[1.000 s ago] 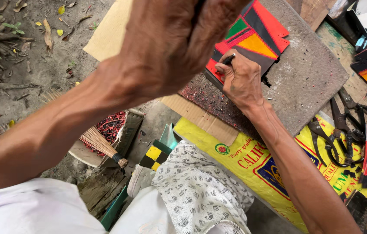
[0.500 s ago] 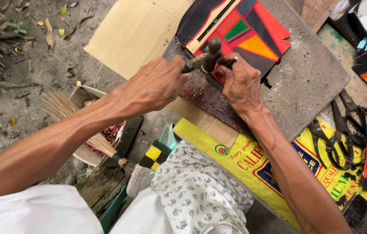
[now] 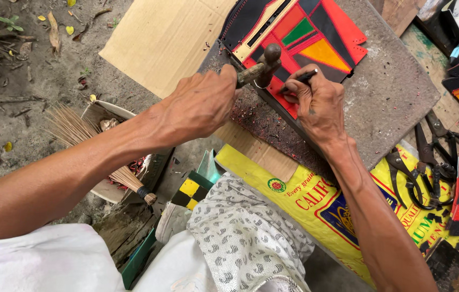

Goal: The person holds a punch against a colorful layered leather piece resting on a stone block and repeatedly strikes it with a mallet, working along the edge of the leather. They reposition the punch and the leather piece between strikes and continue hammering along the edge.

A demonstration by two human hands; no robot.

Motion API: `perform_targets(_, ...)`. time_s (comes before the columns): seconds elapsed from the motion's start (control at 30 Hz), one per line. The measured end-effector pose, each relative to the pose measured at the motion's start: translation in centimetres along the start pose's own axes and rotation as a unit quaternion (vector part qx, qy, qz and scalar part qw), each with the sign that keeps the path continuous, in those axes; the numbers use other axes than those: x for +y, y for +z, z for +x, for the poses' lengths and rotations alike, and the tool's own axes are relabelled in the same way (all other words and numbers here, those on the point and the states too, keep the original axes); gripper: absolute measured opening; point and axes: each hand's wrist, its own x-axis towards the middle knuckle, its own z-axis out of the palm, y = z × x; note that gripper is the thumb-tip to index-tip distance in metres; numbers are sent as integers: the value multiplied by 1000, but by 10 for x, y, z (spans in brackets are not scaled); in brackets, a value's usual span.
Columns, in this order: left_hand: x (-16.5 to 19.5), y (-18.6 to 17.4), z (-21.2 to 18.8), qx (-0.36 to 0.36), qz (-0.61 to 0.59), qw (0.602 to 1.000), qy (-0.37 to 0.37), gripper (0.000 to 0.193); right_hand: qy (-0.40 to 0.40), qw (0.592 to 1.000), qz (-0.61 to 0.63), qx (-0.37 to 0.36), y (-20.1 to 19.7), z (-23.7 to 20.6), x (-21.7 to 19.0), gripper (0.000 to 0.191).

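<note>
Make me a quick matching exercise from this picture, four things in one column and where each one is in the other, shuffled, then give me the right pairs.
Things:
1. hammer
2. punch
3. scissors
4. broom

Places:
A. lying on the yellow sack
B. in the right hand
C. on the ground beside the left forearm
D. in the left hand

Pairs: 1-D, 2-B, 3-A, 4-C

Below your right forearm lies a yellow printed sack (image 3: 316,205), flat, with a blue-and-red emblem; its far end seems covered by scissors.
</note>
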Motion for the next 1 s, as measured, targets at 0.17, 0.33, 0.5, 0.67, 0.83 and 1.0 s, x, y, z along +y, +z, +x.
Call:
perform_targets(0.17, 3, -4, -2, 2, -15, 1000, 3, 35, 16, 1000, 22, 4, 2, 2, -2, 13)
perform_targets(0.33, 3, -6, -1, -8, -18, 1000, -3, 35, 8, 1000, 11, 8, 2, 2, -2, 13)
perform_targets(0.5, 0, -3, -2, 2, -16, 1000, 11, 33, -29, 999, -35, 9, 3, 0, -3, 11)
perform_targets(0.67, -1, -15, -1, -17, -27, 999, 19, 32, -82, 991, -102, 22, 6, 2, -3, 9)
perform_targets(0.83, 11, -38, -7, 121, -71, 983, 118, 32, -104, 988, -109, 28, 9, 1, -3, 11)
perform_targets(1.0, 37, -46, -8, 192, -71, 960, 189, 29, -123, 984, -124, 27, 9, 4, -2, 11)
